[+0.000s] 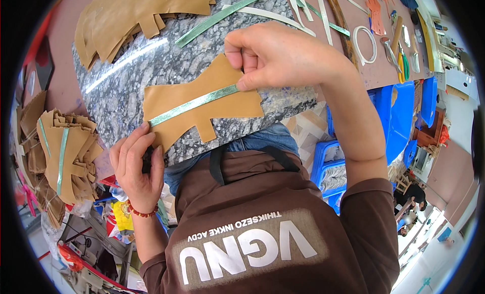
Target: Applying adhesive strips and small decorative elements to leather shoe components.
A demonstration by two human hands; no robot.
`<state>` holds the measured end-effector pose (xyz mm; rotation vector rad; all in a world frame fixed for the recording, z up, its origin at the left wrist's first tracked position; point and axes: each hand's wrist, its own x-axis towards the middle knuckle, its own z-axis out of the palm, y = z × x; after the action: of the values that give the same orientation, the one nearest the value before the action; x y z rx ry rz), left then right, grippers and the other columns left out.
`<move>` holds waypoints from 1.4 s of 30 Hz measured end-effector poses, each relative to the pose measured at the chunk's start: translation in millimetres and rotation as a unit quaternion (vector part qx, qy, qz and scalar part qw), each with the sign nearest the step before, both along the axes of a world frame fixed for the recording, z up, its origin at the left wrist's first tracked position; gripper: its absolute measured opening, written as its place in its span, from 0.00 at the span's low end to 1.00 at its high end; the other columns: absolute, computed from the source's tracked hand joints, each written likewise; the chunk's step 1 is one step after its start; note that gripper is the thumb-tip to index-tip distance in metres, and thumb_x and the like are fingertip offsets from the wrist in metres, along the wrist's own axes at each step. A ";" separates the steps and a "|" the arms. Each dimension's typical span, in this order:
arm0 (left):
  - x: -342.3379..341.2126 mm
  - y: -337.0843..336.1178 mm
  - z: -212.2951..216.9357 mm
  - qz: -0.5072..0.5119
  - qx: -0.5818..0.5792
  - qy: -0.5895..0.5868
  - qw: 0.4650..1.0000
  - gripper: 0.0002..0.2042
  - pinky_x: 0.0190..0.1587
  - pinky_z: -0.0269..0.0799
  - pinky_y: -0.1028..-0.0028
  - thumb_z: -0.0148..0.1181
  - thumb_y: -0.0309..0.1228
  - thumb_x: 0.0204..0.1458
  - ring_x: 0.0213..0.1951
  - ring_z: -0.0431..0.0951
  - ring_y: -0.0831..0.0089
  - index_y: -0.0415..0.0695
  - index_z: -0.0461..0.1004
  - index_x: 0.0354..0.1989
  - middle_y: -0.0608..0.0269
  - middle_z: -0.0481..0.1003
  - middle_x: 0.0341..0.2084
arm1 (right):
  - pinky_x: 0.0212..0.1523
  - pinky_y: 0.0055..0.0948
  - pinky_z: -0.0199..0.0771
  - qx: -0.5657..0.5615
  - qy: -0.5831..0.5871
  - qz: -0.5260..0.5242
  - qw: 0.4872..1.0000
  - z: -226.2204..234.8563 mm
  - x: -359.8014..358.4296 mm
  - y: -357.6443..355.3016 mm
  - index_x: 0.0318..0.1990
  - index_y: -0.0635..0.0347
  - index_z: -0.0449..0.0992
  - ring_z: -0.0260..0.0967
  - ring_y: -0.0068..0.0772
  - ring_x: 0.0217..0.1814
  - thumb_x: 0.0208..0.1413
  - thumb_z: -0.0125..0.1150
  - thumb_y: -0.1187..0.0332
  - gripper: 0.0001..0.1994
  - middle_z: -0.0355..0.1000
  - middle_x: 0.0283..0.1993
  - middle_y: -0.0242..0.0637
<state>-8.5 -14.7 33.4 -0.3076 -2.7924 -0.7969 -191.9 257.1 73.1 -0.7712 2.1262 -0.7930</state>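
Observation:
A tan leather piece (184, 104) with a cut-out outline lies flat on a speckled grey stone slab (126, 104). Across it runs a shiny metallic green strip (194, 105), slanting up to the right. My right hand (275, 54) has its fingers curled, with thumb and forefinger closed at the strip's right end. At the other end, my left hand (135, 165) touches the strip with its fingertips, its thumb by the leather's lower left edge. Fingers of the left hand are bent around that corner; what lies under them is hidden.
Stacked tan leather pieces (121, 16) lie at the slab's far left. Another pile (63, 167), with green strips on top, sits left. Loose green strips (217, 21) and white strips lie beyond. Tools, including green-and-yellow-handled pliers (403, 66), are at far right. Blue crates (399, 112) stand right.

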 end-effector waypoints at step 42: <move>-24.4 12.0 3.2 -0.006 -0.017 -0.020 1.000 0.22 0.37 0.66 0.68 0.70 0.25 0.45 0.32 0.70 0.66 0.46 0.78 0.53 0.63 0.70 0.29 | 0.27 0.28 0.67 0.049 0.139 -0.007 0.989 6.2 4.9 8.7 0.32 0.62 0.71 0.68 0.26 0.26 0.43 0.70 0.72 0.12 0.69 0.22 0.33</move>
<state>-32.9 -2.6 36.6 -0.3168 -2.8468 -0.7681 -187.0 265.8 79.2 -0.8559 2.4011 -0.6108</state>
